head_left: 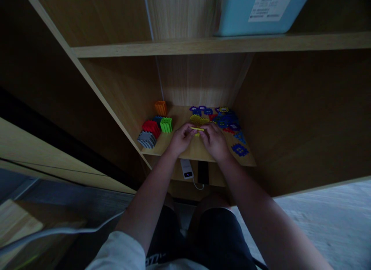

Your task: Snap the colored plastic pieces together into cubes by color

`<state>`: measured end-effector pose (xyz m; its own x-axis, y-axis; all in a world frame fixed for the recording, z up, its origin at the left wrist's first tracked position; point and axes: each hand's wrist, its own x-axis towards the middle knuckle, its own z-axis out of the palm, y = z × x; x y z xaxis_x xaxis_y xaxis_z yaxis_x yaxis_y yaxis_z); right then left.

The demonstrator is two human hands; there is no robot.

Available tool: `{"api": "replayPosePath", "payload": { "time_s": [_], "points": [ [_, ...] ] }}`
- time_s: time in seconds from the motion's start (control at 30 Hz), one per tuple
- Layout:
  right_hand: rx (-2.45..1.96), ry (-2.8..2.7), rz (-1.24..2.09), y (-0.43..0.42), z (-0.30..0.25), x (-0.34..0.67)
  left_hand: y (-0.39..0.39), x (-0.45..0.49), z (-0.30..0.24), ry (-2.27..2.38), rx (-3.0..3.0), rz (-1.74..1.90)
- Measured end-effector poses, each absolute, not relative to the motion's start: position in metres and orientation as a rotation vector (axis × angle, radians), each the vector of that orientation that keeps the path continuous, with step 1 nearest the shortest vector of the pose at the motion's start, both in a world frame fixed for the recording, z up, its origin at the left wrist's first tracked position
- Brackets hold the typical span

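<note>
The left hand and right hand each pinched one end of the tile (so it lay level) near the front edge of the shelf.

Low wooden shelf: left hand and right hand pinching yellow piece; red, green, orange, grey cubes left; blue tiles right.

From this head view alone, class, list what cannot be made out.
Head view: yellow piece largely covered by the left hand and right hand.
Head view: blue bin cut off by the top edge; its label print too small.
Head view: blue cube mostly hidden behind the red cube and green cube.
</note>
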<state>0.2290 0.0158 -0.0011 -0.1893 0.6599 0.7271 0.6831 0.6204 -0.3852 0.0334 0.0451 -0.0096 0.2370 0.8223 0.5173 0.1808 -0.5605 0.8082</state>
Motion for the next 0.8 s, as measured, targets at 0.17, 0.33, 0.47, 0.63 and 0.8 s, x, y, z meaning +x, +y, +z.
{"api": "replayPosePath", "payload": {
  "time_s": [0.17,0.33,0.47,0.63,0.8],
  "points": [
    [-1.096,-1.898,-0.008,0.0122,0.0025,0.229,0.0457,0.0342,-0.0099,0.945,1.899,1.301],
    [-1.126,-1.925,0.023,0.0077,0.0063,0.2278,0.0448,0.0348,-0.0067,0.989,1.891,1.229],
    [-1.141,-1.927,-0.005,0.008,0.0049,0.2281,0.0437,0.0358,-0.0065,0.926,1.875,1.288],
    [-1.135,-1.894,-0.019,0.0108,0.0013,0.2295,0.0424,0.0376,-0.0074,0.857,1.824,1.313],
    [-1.096,-1.862,-0.023,0.0128,0.0004,0.2307,0.0427,0.0373,-0.007,0.838,1.799,1.301]
  ]
}}
